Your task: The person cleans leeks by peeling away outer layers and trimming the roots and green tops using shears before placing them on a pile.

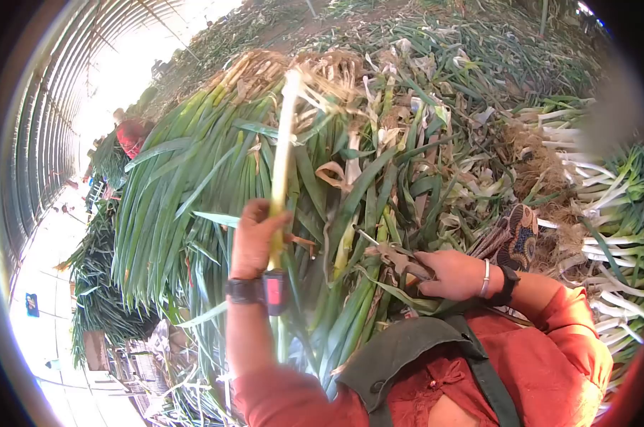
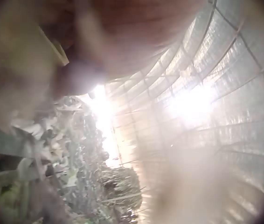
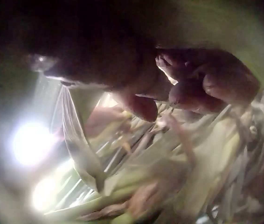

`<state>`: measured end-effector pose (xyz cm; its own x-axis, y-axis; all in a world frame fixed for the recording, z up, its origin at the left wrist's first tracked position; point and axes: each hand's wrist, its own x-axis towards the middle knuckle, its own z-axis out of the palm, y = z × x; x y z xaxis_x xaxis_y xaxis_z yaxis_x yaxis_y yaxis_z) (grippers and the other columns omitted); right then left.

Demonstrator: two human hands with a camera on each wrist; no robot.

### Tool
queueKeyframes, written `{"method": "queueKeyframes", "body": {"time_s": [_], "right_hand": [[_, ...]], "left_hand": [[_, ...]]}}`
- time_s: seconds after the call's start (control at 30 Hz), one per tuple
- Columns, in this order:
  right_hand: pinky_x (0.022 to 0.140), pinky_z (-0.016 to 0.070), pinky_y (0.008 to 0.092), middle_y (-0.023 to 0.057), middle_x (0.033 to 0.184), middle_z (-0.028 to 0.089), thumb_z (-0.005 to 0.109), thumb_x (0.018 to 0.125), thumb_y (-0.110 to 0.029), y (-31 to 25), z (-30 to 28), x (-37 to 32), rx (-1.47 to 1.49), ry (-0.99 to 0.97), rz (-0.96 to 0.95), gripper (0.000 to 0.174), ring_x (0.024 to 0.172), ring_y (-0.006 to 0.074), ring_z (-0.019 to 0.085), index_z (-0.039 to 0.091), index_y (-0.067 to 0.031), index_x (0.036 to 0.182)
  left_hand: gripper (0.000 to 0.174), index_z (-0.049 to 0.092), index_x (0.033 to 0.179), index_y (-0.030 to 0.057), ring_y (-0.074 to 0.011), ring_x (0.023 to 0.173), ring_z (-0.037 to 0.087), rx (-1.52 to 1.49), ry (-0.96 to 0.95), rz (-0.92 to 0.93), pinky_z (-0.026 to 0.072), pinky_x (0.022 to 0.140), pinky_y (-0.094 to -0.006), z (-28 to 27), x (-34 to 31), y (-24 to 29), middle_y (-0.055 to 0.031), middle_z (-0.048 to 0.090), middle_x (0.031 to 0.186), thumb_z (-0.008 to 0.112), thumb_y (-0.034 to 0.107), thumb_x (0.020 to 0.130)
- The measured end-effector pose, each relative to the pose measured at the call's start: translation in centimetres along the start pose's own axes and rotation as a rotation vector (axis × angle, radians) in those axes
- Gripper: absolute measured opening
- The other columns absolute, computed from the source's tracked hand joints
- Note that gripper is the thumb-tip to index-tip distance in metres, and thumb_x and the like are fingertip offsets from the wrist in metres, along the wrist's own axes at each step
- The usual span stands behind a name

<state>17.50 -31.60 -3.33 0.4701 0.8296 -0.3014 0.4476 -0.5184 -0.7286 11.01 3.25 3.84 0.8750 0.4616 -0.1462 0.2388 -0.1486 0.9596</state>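
My left hand [image 1: 254,242] grips a large green onion [image 1: 285,135] by its stalk, its white root end pointing away over the heap. The green onion's leaves trail down past the wrist. In the left wrist view, the blurred hand fills the top. To the right, low over the heap, my right hand [image 1: 454,275] pinches withered brownish leaves [image 1: 400,261] between thumb and fingers. Its curled fingers [image 3: 230,86] show dark in the right wrist view, above pale loose leaves [image 3: 206,172]. A pile of untrimmed green onions [image 1: 187,185] lies beyond the left hand.
Cleaned green onions [image 1: 610,249] with white stalks lie in rows at the right. Stripped leaves [image 1: 436,156] cover the ground ahead. A patterned shoe [image 1: 519,237] is near the right hand. Another person in red [image 1: 131,136] is at the far left, by the greenhouse wall [image 1: 41,135].
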Motion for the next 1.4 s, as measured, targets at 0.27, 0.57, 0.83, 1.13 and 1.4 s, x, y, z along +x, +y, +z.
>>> {"method": "queueKeyframes", "body": {"time_s": [0.27, 0.57, 0.83, 1.13, 1.4], "right_hand": [[0.079, 0.0515, 0.0472, 0.0293, 0.091, 0.065, 0.063, 0.083, -0.026, 3.1, -1.3, 8.7, -0.030, 0.296, 0.066, 0.039, 0.088, 0.0439, 0.063, 0.056, 0.0077, 0.101], [0.082, 0.0495, 0.0479, 0.0292, 0.091, 0.063, 0.063, 0.083, -0.028, 2.7, 0.6, 4.7, -0.011, 0.234, -0.023, 0.048, 0.091, 0.0461, 0.061, 0.051, 0.0082, 0.111], [0.081, 0.0507, 0.0475, 0.0281, 0.092, 0.064, 0.062, 0.083, -0.028, 3.0, -1.6, 11.0, -0.084, 0.318, 0.023, 0.043, 0.091, 0.0441, 0.062, 0.053, 0.0077, 0.105], [0.081, 0.0525, 0.0468, 0.0293, 0.095, 0.065, 0.067, 0.079, -0.024, 6.5, -5.2, 23.9, -0.025, 0.671, 0.220, 0.040, 0.090, 0.0430, 0.065, 0.059, 0.0081, 0.102], [0.084, 0.0512, 0.0469, 0.0275, 0.101, 0.062, 0.064, 0.082, -0.029, 4.1, -2.3, 12.0, -0.108, 0.298, 0.128, 0.050, 0.095, 0.0425, 0.062, 0.051, 0.0052, 0.116]], "left_hand": [[0.019, 0.054, 0.100, 0.0072, -0.0114, 0.056, 0.051, -0.193, 0.051, -0.015, 0.0386, 0.044, -0.0250, -0.1, 1.7, 4.0, -0.0011, 0.052, 0.070, 0.067, 0.017, 0.088], [0.023, 0.053, 0.102, 0.0087, -0.0186, 0.064, 0.064, -0.177, -0.050, -0.252, 0.0413, 0.044, -0.0248, 3.7, 4.5, -1.9, -0.0045, 0.061, 0.072, 0.068, 0.021, 0.090], [0.023, 0.053, 0.100, 0.0018, -0.0203, 0.071, 0.064, 0.115, 0.070, -0.170, 0.0569, 0.053, -0.0354, 9.6, 11.7, -10.3, -0.0104, 0.063, 0.083, 0.067, 0.004, 0.081], [0.052, 0.056, 0.106, -0.0034, -0.0451, 0.099, 0.063, 0.805, 0.181, -0.025, 0.0493, 0.088, -0.0491, 13.2, 13.1, -13.9, -0.0301, 0.066, 0.100, 0.077, 0.031, 0.073], [0.051, 0.057, 0.106, -0.0044, -0.0393, 0.096, 0.066, 0.858, 0.121, -0.045, 0.0511, 0.084, -0.0443, 13.9, 12.8, -13.0, -0.0266, 0.067, 0.100, 0.078, 0.025, 0.071]]}}
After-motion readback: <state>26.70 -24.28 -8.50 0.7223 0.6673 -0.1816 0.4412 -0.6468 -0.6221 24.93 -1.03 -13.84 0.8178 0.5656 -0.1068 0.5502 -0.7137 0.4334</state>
